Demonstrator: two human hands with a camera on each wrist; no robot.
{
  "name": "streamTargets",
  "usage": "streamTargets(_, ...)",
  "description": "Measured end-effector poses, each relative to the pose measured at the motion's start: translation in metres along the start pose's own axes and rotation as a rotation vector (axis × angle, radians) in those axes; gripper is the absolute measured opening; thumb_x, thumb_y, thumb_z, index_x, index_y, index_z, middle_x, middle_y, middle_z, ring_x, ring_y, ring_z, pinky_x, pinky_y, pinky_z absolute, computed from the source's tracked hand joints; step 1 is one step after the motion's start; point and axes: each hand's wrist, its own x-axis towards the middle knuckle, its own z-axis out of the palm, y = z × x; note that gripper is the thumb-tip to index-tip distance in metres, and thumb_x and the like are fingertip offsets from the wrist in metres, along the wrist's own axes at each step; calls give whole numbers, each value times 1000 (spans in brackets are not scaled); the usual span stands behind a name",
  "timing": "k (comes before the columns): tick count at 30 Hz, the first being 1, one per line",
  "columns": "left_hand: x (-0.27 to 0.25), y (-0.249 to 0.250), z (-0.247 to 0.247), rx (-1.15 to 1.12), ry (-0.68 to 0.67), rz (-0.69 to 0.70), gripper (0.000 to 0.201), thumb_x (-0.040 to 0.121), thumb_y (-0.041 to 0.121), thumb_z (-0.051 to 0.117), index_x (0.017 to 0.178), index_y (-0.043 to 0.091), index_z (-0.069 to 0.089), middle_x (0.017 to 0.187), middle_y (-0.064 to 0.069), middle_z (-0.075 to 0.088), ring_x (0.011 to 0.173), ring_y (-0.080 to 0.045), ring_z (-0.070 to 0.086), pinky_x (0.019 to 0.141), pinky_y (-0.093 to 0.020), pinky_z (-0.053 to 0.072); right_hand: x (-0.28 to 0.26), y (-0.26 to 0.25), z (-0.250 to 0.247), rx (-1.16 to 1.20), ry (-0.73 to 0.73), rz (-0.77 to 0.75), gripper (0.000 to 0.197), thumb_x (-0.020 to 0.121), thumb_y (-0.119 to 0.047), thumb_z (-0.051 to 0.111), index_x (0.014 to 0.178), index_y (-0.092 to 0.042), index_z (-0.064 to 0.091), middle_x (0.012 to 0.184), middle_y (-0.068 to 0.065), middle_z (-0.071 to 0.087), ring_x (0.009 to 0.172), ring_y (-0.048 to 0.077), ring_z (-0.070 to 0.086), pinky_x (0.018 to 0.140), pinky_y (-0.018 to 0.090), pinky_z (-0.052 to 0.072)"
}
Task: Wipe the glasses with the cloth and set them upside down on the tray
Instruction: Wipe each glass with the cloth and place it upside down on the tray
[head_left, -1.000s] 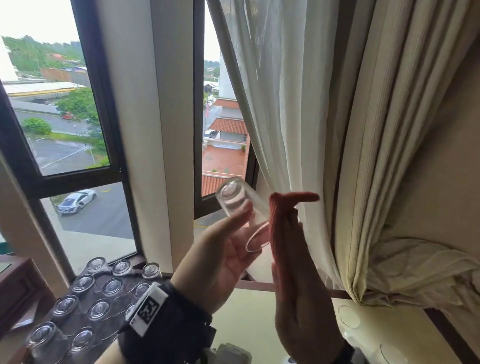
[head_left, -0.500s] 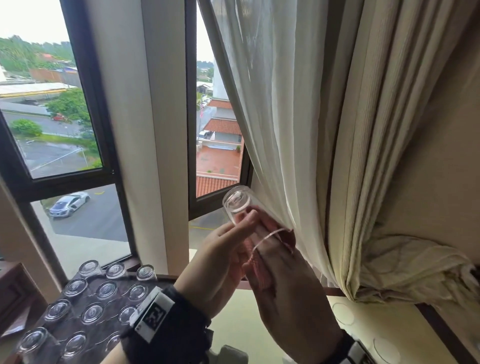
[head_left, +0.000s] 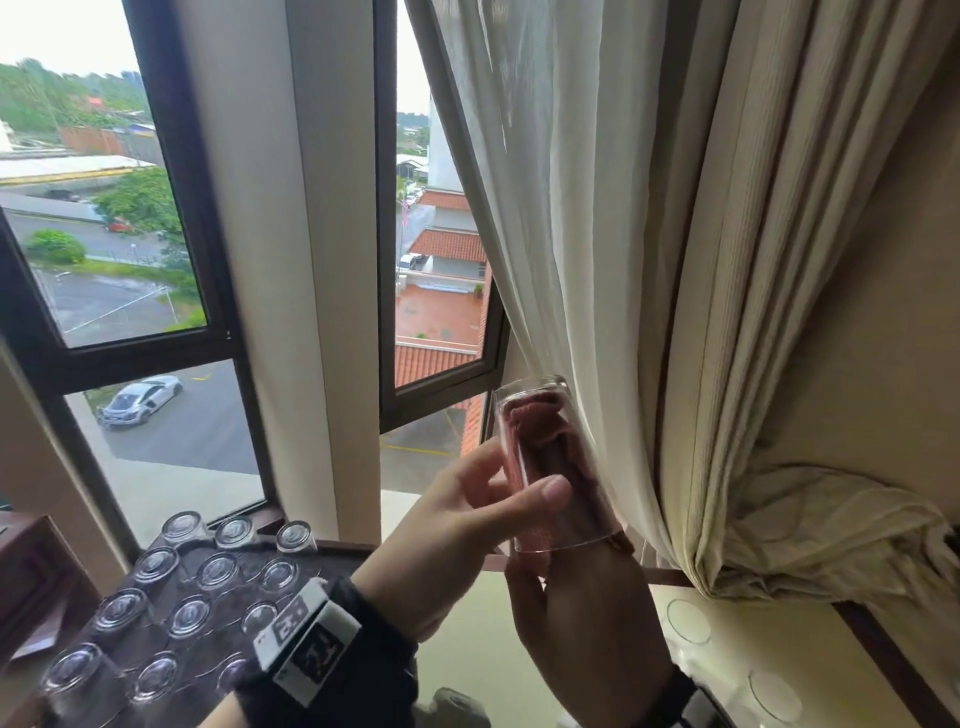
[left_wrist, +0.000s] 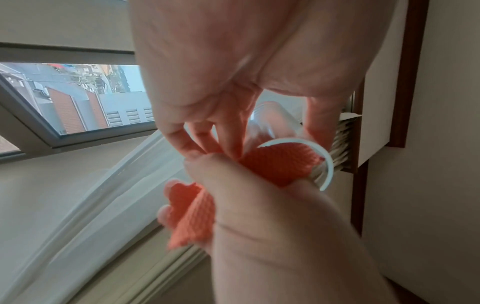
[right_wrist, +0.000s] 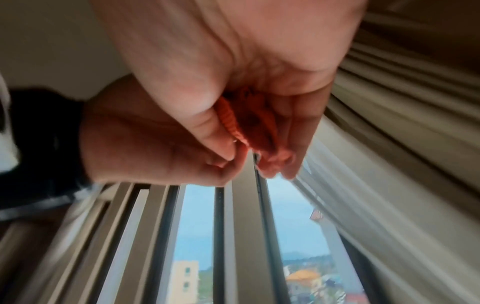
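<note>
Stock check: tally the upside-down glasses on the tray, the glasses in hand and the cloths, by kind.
Upside-down glasses on the tray: 12, one partly hidden
Glass held in the left hand: 1
Red cloth, inside that glass: 1
Total: 14

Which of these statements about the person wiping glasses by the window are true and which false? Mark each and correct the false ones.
1. The left hand holds the glass mouth downward. True.
2. The cloth lies folded on the tray. False: it is stuffed inside the glass.
3. The right hand's fingers push the cloth in from below. True.
4. The glasses on the tray stand mouth up. False: they stand upside down, bases up.
5. The cloth is blue. False: it is reddish-orange.
</note>
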Motion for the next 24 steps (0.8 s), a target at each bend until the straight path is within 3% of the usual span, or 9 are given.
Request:
streamTargets(1, 0, 1, -1, -4, -18, 12, 53, 80, 40, 78, 126, 14, 70, 117, -16, 77, 110, -29, 75, 89, -34, 62, 0, -4, 0, 66, 16, 13, 35, 91, -30, 54, 121, -23, 69, 108, -6, 74, 94, 11, 69, 91, 7, 39)
streamTargets(3, 0, 2, -4, -46, -55, 35, 51, 81, 37, 81, 125, 13, 71, 117, -25, 73, 104, -35, 73, 87, -38, 62, 2, -12, -5, 373, -13, 84, 37, 89, -14, 62, 124, -25, 68, 106, -7, 75, 95, 7, 71, 92, 18, 53)
streamTargets(6, -1, -1, -9, -184, -115, 22, 63, 78, 42, 91, 125, 8, 69, 113, -27, 67, 96, -38, 68, 84, -42, 60, 10, -32, -30, 1015, -244, 296, 31, 90, 6, 67, 108, -18, 70, 73, 12, 73, 60, 20, 72, 52, 27, 56)
streamTargets(9, 3, 1, -8, -174, -55, -10, 69, 80, 40, 90, 124, -5, 64, 115, -26, 67, 105, -34, 68, 100, -45, 55, 11, -32, -27, 1151, -306, 388, 13, 93, 2, 65, 101, -8, 68, 67, 18, 70, 52, 24, 68, 47, 25, 52)
streamTargets(13, 9, 5, 3, 155, 225, -33, 52, 73, 52, 86, 109, 16, 73, 94, -3, 82, 86, -11, 78, 73, -19, 60, 11, -3, -4, 254, -94, 112, 23, 87, -16, 47, 92, -18, 69, 66, -1, 70, 55, 15, 67, 50, 18, 52)
streamTargets(17, 9, -7, 15, 352, 409, -8, 64, 60, 72, 90, 104, 29, 70, 89, 6, 81, 83, -11, 79, 77, -35, 66, 12, 10, 13, -20, -133, 31, 33, 79, -9, 41, 74, -11, 73, 61, 4, 67, 52, 24, 64, 53, 28, 53)
streamTargets(19, 12, -4, 12, 283, 297, -1, 52, 73, 59, 90, 105, 21, 74, 90, 1, 82, 82, -13, 78, 72, -29, 63, 16, 2, 9, 404, -309, 193, 30, 83, -1, 43, 85, -6, 73, 65, 3, 68, 59, 22, 68, 54, 31, 57)
streamTargets(21, 14, 3, 6, 133, 148, -30, 47, 83, 45, 85, 107, 6, 73, 90, -5, 80, 79, -17, 74, 66, -23, 58, 24, -4, 2, 878, -223, 393, 25, 84, 9, 49, 95, 0, 69, 65, 5, 68, 61, 21, 68, 51, 35, 57)
streamTargets(24, 14, 9, -1, -132, -14, -83, 58, 84, 34, 83, 118, -10, 65, 106, -21, 71, 98, -32, 68, 92, -41, 56, 24, -16, -14, 1246, -295, 469, 24, 75, 12, 58, 83, -5, 72, 65, 24, 64, 56, 35, 62, 46, 34, 50)
